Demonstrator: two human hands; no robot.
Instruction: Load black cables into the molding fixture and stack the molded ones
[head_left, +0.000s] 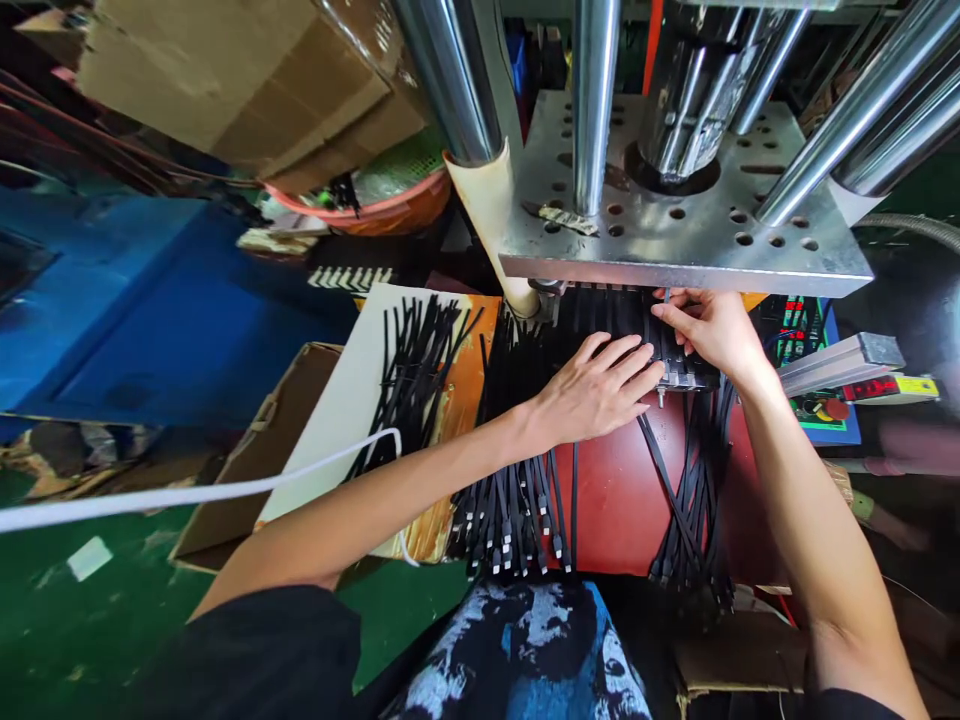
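My left hand [596, 392] lies palm down with its fingers stretched out and apart, at the front edge of a dark metal mould [686, 377] under the press. My right hand [709, 328] is at the mould's right side, just below the press plate. Its thumb and forefinger are pinched together; what sits between them is too small to make out. Black flat cables [517, 500] with pale metal plugs hang in a thick bunch left of the mould. Another bunch of black cables [697, 500] hangs at its right. The mould's inside is mostly hidden by shadow and my hands.
The drilled steel press plate [675, 255] and its chrome columns [596, 110] stand right above my hands. More black cables [420, 360] lie on a white board [322, 430] at left. A control panel [799, 330] is at right, and a white cord [187, 495] crosses the left side.
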